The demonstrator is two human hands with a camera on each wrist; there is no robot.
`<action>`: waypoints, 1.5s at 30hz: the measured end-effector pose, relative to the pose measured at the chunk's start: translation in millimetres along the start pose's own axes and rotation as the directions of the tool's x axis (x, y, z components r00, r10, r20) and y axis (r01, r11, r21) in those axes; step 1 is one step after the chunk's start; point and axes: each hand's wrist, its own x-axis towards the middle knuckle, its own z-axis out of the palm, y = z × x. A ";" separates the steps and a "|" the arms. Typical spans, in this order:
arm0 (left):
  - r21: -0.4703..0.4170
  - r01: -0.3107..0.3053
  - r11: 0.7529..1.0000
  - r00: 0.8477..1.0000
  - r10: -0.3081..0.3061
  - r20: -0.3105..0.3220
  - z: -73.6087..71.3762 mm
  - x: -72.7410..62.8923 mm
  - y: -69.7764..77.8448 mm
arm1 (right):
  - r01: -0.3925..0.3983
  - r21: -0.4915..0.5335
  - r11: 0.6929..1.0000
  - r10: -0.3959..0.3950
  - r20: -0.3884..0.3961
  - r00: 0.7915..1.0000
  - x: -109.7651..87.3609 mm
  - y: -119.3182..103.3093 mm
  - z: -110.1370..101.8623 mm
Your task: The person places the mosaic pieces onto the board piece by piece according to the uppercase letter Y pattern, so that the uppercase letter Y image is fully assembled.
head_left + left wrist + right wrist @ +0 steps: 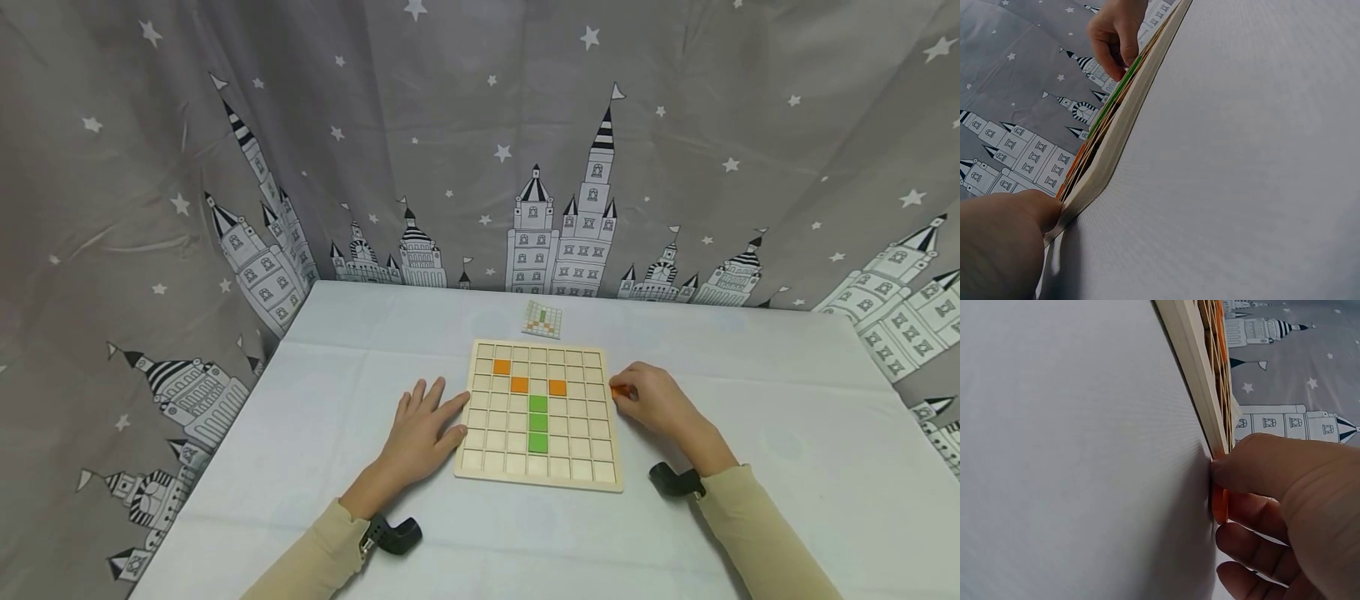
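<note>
A wooden grid board [495, 467] lies flat on the white table. In its squares sit orange tiles [502, 367] near the upper left and centre, and a short column of green tiles [538, 422] below them. My left hand [422, 437] rests with fingers spread at the board's left edge, index finger and thumb touching the rim. Beside the right edge, my right hand [660, 402] pinches an orange tile [1219, 505] between thumb and fingers. In the right wrist view this tile is close against the board's rim, partly covered by the thumb.
Behind the board lies a small pattern card [542, 320] printed with a coloured grid. A grey curtain [450, 100] with castles and stars hangs along the table's back and sides. Each wrist wears a black camera [399, 536].
</note>
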 end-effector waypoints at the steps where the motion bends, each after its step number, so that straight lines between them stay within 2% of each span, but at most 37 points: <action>1: -0.001 0.001 1.000 1.000 -0.001 0.001 0.0 -0.1 0.1 | -0.002 -0.002 1.000 0.002 0.004 1.000 0.0 0.1 -0.7; 14: 0.001 0.005 1.000 1.000 -0.005 -0.007 1.0 -0.2 0.1 | -0.002 -0.013 1.000 0.002 0.007 1.000 2.9 -3.3 -6.8; 30: 0.007 0.006 1.000 1.000 -0.006 -0.011 3.2 0.0 -1.4 | 0.084 -0.004 0.996 -0.084 0.001 0.996 15.7 -9.5 -7.3; 45: 0.009 0.014 1.000 1.000 -0.014 -0.001 2.2 0.2 -0.3 | 0.121 0.013 0.993 -0.121 0.011 0.993 29.2 -16.2 -3.3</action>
